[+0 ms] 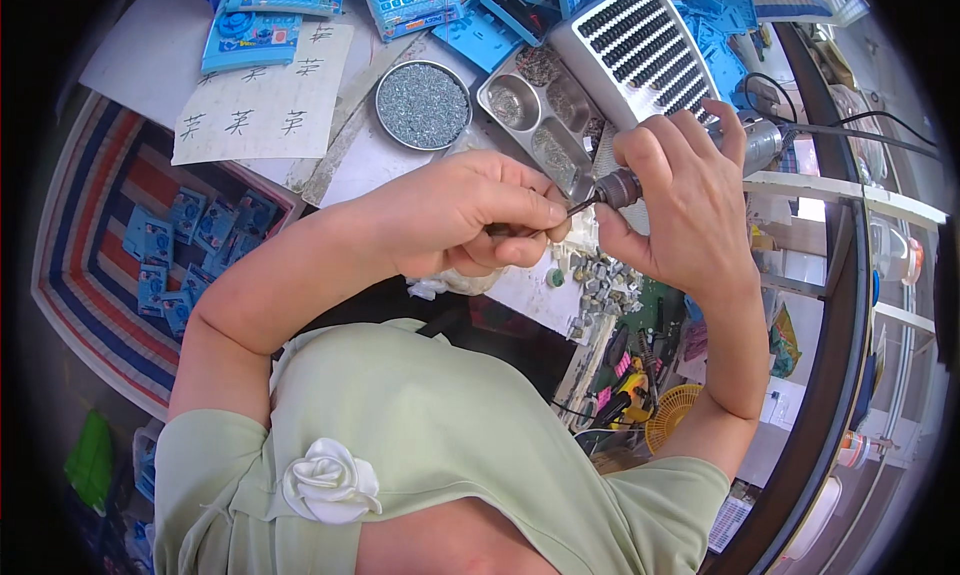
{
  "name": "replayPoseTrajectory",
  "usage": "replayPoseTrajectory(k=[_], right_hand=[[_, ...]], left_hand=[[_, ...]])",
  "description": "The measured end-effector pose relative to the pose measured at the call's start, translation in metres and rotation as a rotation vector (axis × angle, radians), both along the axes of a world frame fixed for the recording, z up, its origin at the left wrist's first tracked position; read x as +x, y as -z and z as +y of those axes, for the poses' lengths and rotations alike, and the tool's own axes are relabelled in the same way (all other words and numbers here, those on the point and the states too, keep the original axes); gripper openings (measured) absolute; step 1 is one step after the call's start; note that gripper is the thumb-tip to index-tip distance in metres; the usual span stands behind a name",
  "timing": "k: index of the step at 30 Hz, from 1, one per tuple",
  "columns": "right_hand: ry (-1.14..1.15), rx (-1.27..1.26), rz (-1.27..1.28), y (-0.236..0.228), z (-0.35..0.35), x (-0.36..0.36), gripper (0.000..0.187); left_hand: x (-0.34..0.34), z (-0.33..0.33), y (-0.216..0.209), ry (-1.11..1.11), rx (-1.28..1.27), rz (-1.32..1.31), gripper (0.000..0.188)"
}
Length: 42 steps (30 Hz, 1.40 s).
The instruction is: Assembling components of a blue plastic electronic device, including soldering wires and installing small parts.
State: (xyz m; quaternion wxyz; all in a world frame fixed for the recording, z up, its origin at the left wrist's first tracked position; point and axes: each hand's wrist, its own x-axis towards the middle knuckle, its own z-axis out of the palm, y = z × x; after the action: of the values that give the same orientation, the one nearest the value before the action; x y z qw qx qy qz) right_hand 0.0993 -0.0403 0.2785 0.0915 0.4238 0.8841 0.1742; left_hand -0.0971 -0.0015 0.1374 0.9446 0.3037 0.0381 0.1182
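My left hand (490,210) is closed, its thumb and fingers pinched together at the tip of a thin dark bit (582,206). Whatever sits between those fingertips is too small and too hidden to make out. The bit juts from the dark chuck of a silvery electric screwdriver (762,145), which lies sideways. My right hand (690,200) curls around the screwdriver behind its chuck, hiding the middle of the tool. A round metal dish of small grey screws (422,105) stands beyond my left hand. Beside it is a metal tray (490,97) with compartments of small parts.
A white rack with dark rows (645,50) stands behind the tray. Blue toy-like panels (400,3) lie at the far edge, near a handwritten sheet (265,110). Small metallic pieces (608,287) are heaped nearer me. More blue pieces rest in a striped-lined container (95,265) at left.
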Motion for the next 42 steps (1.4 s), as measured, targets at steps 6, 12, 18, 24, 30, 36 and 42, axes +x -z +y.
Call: replayPoseTrajectory(k=[6,12,18,24,30,36,42], right_hand=[[-0.022,0.005,0.038,0.001,0.002,-0.002,0.041],[-0.001,0.012,0.019,0.002,0.001,-0.001,0.041],[-0.027,0.047,0.025,0.005,0.0,-0.002,0.041],[0.004,0.013,0.02,0.002,-0.003,-0.003,0.042],[0.015,-0.002,0.019,0.002,-0.002,-0.001,0.042],[0.005,0.032,0.0,0.005,-0.005,-0.003,0.043],[0.013,0.004,0.006,0.005,-0.004,-0.005,0.042]], left_hand=[[0.004,0.001,0.017,0.115,-0.186,-0.127,0.021],[0.018,-0.031,0.018,-0.93,1.1,0.182,0.016],[0.014,-0.024,0.016,-0.534,0.555,0.051,0.021],[0.006,-0.015,0.007,-0.011,-0.117,-0.033,0.029],[0.018,-0.033,0.006,-0.42,0.317,0.016,0.031],[0.014,-0.024,0.006,-0.412,0.494,0.045,0.034],[0.01,-0.013,0.0,-0.083,0.048,0.024,0.034]])
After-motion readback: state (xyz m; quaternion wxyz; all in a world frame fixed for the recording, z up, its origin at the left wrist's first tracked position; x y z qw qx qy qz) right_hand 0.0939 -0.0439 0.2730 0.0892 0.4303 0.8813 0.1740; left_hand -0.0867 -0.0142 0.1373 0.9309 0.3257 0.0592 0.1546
